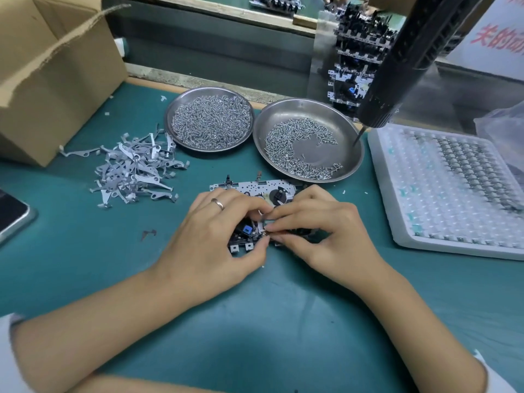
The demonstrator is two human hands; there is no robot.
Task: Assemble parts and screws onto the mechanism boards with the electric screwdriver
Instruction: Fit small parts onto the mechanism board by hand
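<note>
- Left hand (215,236), ring on one finger: its grip is curled around the near-left end of the mechanism board (255,191), thumb and fingertips pinching it.
- Right hand (320,231): fingers bent, fingertips pinching a small metal part (262,222) against the board's middle, beside a blue piece (247,228).
- The board lies flat on the green surface (283,321), just in front of the two steel dishes.
- Left dish (209,119) heaped with small screws; right dish (307,140) holds a thinner scatter of longer screws.
- Electric screwdriver (408,61) hangs tilted, its bit over the right dish's rim, in neither hand.
- Pile of flat metal levers (136,168) left of the board.
- White tray (448,188) of small parts at right; cardboard box (51,75) far left.
</note>
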